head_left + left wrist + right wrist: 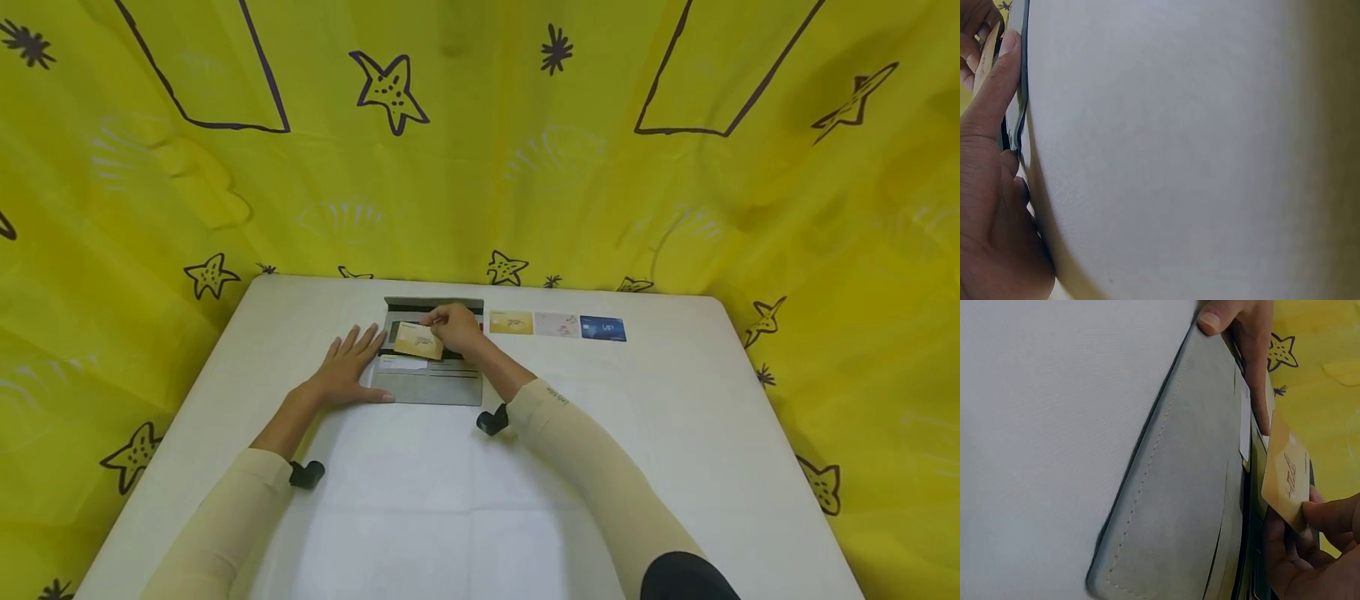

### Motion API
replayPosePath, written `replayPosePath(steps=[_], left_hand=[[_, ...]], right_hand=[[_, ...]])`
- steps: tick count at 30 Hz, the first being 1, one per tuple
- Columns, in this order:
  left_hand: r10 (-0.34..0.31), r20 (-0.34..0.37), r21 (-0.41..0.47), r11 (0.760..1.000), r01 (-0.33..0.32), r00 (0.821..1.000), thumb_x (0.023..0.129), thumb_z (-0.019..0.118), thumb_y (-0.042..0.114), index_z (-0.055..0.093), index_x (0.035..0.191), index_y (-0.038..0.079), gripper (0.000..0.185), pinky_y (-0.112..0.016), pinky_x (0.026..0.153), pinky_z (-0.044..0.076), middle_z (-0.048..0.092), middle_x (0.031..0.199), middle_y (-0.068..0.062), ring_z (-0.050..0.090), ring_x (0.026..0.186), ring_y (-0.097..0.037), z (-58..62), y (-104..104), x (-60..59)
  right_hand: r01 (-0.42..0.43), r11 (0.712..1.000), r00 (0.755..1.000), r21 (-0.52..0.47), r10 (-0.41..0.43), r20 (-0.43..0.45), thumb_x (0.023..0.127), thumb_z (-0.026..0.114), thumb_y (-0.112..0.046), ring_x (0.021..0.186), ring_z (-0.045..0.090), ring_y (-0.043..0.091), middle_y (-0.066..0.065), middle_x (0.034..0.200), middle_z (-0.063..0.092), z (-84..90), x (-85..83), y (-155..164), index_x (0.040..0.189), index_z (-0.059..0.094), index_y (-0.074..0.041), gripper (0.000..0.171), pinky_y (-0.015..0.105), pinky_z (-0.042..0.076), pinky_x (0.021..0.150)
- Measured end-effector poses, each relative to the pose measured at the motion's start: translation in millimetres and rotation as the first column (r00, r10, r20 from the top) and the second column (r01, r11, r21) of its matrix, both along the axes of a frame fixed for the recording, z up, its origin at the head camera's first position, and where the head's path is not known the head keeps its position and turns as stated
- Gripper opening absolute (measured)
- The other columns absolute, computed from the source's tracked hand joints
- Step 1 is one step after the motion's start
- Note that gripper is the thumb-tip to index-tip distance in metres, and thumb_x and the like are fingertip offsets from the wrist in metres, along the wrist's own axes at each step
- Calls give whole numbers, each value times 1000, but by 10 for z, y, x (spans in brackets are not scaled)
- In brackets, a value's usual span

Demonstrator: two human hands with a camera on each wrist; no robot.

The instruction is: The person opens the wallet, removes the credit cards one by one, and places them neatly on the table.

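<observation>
Right hand [456, 327] pinches card [417, 340].

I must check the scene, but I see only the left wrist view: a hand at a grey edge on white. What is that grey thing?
Observer: An open grey wallet, flat on the table. The left hand presses its left side with straight fingers.
Operator: What does the other hand do?
Observer: The right hand pinches a gold card over the wallet's slots.
Operator: Are there more cards?
Observer: Yes, three in a row right of the wallet: a yellow card, a white card and a blue card.
</observation>
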State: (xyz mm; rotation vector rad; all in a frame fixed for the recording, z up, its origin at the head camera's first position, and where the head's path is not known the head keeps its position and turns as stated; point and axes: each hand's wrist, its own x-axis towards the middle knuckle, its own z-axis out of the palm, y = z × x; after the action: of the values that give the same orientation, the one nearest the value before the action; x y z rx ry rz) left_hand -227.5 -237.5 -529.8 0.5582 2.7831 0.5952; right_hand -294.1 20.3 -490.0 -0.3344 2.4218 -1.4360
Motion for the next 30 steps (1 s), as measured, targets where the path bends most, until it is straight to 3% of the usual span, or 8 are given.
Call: replayPosePath(steps=[7,11,15,22,30], left_hand=[[0,-11,-4,1000,0,1000,82,82,62,15,168,5,123,-67,122,-6,5,175,-20,-6,158,-47,-1,2,4],[-2,-13,1,1000,2,1000,82,83,61,15,168,5,123,-67,122,-6,5,175,-21,-6,158,-48,2,-1,8],[-2,-4,-4,1000,2,1000,82,82,62,15,169,6,123,-67,122,-7,4,175,-20,-7,158,-47,-3,-10,2],[-15,-9,-10,1000,15,1000,82,80,65,14,169,6,124,-66,123,-6,4,175,-19,-7,158,-46,-23,-25,-14],[-6,5,-12,1000,6,1000,82,81,64,13,169,8,124,-65,123,-7,3,175,-18,-8,159,-45,-28,-27,-7]], right_hand=[[-36,999,999,40,37,-21,105,61,-1,114,63,31,16,123,68,-19,17,42,118,77,-3,22,34,56,85],[-42,997,998,71,46,-49,98,74,-4,117,63,32,15,123,70,-15,19,52,119,78,-4,22,40,56,92],[-47,994,996,95,53,-65,87,87,-6,123,63,31,14,129,71,-29,10,53,122,77,-5,37,41,55,98],[-71,980,990,186,91,-104,76,95,-4,122,64,29,14,131,71,-39,33,19,128,74,-2,56,40,54,101],[-80,950,979,302,131,-155,78,95,-5,117,62,26,12,132,70,-42,45,-21,131,73,-2,58,38,52,102]])
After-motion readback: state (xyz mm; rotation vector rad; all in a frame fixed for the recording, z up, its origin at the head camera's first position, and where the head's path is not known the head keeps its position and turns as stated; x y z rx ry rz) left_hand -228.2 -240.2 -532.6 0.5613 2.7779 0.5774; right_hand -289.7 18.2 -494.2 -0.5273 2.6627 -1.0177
